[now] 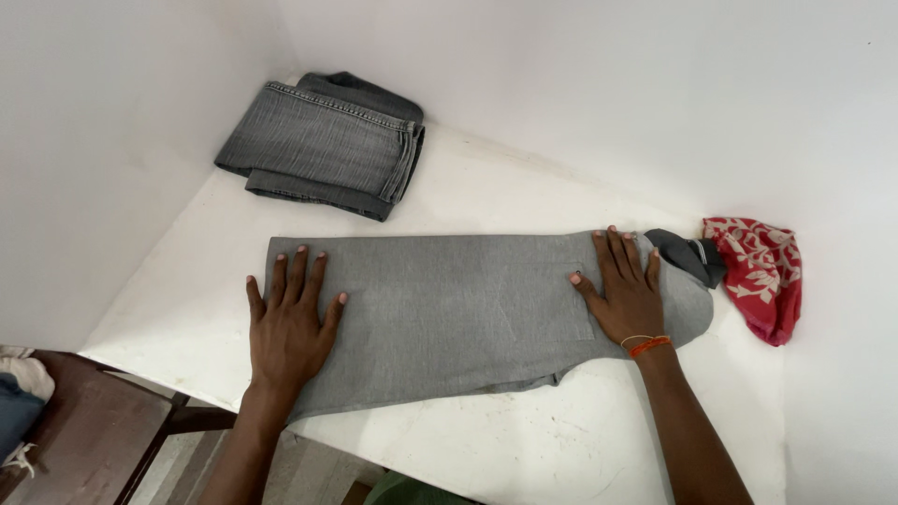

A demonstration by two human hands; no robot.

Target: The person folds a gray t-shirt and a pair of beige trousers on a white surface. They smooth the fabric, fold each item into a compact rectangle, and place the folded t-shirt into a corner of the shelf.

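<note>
Fingers (pixel 297 273) of the left hand (pixel 288 323): spread flat, gripping nothing, pressed palm-down on the left end of the light grey trousers (pixel 458 309), at about 8 o'clock in the view.

Item, left margin: dark wooden furniture (pixel 84 430) at 8 o'clock, below the slab edge, with a bit of pale cloth (pixel 23 374) lying on it; kind not clear.

Item, 11 o'clock: folded dark grey jeans (pixel 323 145), a neat stack pushed into the corner where the white walls meet, well apart from both hands.

Item, centre: light grey trousers, laid lengthwise across the white tabletop (pixel 524 440), legs doubled one upon the other, hem end to the left, waist end to the right.

Item, 3 o'clock: right hand (pixel 625 295), likewise open and flat, fingers (pixel 617 252) extended, holding nothing, resting on the waist end; an orange thread band sits at the wrist.

Item, just beyond the right hand: a dark grey bit of cloth (pixel 687 254) beside the waist.

Item, far right: red cloth with white floral print (pixel 760 271), crumpled against the wall, touching the dark cloth.

Step in hand, by judgement: smoothing the doubled trousers flat, both palms pressing. A further fold would call for one end to be pinched and carried over toward the other, edges kept aligned.
</note>
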